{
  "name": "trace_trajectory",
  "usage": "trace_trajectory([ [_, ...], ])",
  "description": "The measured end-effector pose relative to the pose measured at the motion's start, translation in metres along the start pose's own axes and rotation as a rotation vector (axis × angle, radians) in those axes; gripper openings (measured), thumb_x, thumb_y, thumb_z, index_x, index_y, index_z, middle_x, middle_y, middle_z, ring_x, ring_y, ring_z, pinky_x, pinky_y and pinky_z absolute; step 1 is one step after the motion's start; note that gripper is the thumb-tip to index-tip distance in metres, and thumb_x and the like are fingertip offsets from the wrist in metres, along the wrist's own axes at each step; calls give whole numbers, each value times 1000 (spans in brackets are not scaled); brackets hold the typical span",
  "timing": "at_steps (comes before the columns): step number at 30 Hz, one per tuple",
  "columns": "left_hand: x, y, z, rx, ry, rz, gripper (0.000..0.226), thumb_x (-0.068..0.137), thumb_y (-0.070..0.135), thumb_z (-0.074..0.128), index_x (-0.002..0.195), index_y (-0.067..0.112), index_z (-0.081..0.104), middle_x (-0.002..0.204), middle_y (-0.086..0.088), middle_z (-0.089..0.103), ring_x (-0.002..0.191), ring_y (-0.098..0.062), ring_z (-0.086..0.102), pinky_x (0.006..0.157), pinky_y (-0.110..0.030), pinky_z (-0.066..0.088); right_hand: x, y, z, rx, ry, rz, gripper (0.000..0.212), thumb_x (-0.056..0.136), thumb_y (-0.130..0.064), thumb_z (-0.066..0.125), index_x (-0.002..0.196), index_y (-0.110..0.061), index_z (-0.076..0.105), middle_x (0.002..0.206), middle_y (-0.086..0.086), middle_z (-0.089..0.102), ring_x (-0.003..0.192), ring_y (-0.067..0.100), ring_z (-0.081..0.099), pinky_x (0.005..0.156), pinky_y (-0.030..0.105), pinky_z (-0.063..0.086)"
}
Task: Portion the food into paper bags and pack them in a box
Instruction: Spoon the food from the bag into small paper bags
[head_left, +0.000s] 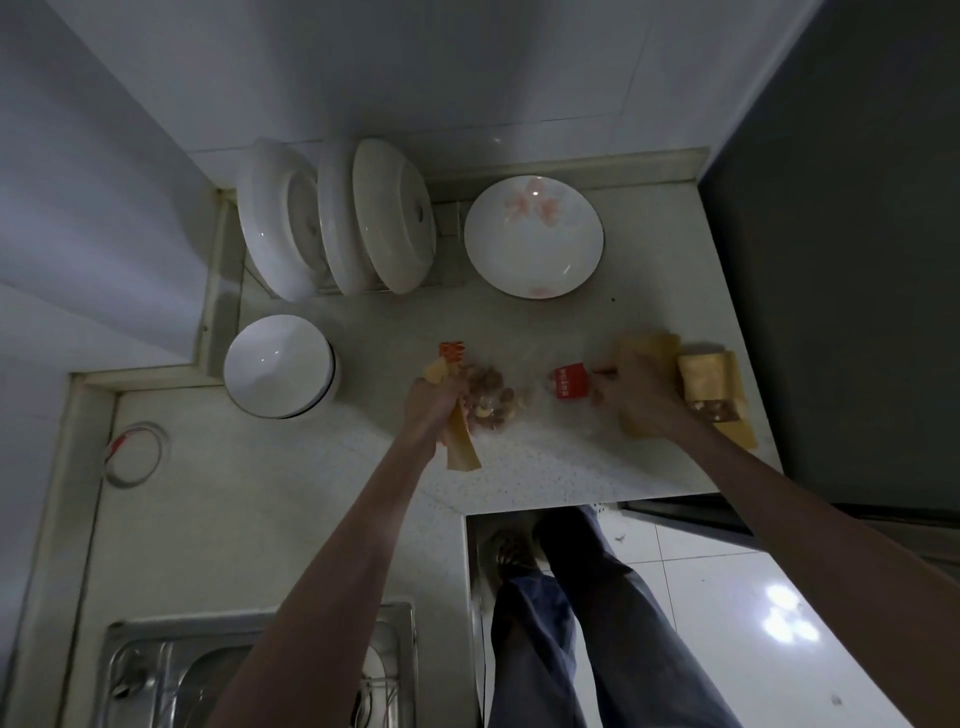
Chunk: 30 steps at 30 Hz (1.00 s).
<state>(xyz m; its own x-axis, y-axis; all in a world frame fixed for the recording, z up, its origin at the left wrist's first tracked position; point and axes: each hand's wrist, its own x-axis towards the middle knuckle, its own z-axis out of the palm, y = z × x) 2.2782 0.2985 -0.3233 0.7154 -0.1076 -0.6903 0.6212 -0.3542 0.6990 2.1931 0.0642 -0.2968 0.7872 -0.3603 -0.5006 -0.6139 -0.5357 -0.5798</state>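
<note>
Landmark: the loose pile of food (488, 397) on the worktop (524, 457); hands well apart, one either side of it.
Left hand (434, 402): touching the pile's left edge, clamped on a folded paper bag (460, 449).
Right hand (631, 395): right of the pile, by a red packet (570, 383), over flat paper bags (647, 345); grip unclear.
Filled bag (709, 387): further right of the pile, lying open.
Box: not visible.
Advice: probably open the bag mouth wide beside the pile, scoop small portions, avoid spilling.
</note>
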Motion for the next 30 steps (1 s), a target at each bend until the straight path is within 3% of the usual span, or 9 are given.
trace_trajectory([
  [5,-6,3,-1,8,-95,127,9,89,16,55,83,17,62,74,-3,66,64,-12,62,59,-23,51,-3,-9,-5,35,-38,-85,31,91,-6,52,66,-22,57,64,-4,59,61,13,55,52,19,37],
  [7,-8,5,-4,32,-129,235,10,90,15,55,93,14,64,82,-3,68,68,-9,66,61,-21,54,-5,-12,-12,78,-58,-134,25,92,-5,50,76,-17,64,69,3,64,63,13,57,55,22,40],
  [9,-12,4,-6,-3,-127,314,12,92,17,57,100,15,65,87,2,70,73,-4,68,61,-17,54,-9,-16,-18,220,-65,-133,24,93,-2,49,88,-19,66,70,-3,61,54,-2,56,50,13,40],
  [13,-23,3,-5,-93,-190,378,13,83,20,57,94,22,64,80,16,69,76,0,66,63,-13,51,-16,-24,-24,402,-171,-99,32,90,11,46,110,-11,58,84,-2,57,50,-9,60,41,7,42],
  [17,-26,-5,-5,-132,-171,431,31,78,19,60,107,9,59,90,5,67,82,-5,65,67,-16,52,-11,-25,-25,283,-147,-51,44,90,9,46,129,-10,54,114,5,54,85,8,58,49,8,46],
  [21,-23,-14,-4,-101,-212,454,43,80,19,59,115,-4,51,97,-9,61,86,-15,61,72,-21,51,-8,-22,-17,22,-130,-70,43,88,8,45,126,-8,57,125,12,56,107,22,55,73,23,53],
  [23,-20,-18,-2,-86,-254,435,44,79,18,59,114,-7,50,96,-12,60,86,-20,60,73,-24,50,-7,-26,-10,-34,-110,-78,32,86,8,48,111,-6,61,115,13,59,98,23,60,72,31,57],
  [27,-17,-24,4,-109,-261,393,50,72,21,61,112,-7,48,92,-17,56,83,-28,55,74,-40,46,3,-31,5,-101,-74,-16,13,85,7,55,87,-6,57,94,12,60,55,6,51,32,11,39],
  [30,-11,-28,5,-136,-237,376,43,74,16,59,109,-7,50,92,-27,55,83,-36,55,76,-47,44,10,-31,8,-113,-30,15,12,84,5,58,84,-7,55,87,12,58,49,5,47,29,11,35],
])
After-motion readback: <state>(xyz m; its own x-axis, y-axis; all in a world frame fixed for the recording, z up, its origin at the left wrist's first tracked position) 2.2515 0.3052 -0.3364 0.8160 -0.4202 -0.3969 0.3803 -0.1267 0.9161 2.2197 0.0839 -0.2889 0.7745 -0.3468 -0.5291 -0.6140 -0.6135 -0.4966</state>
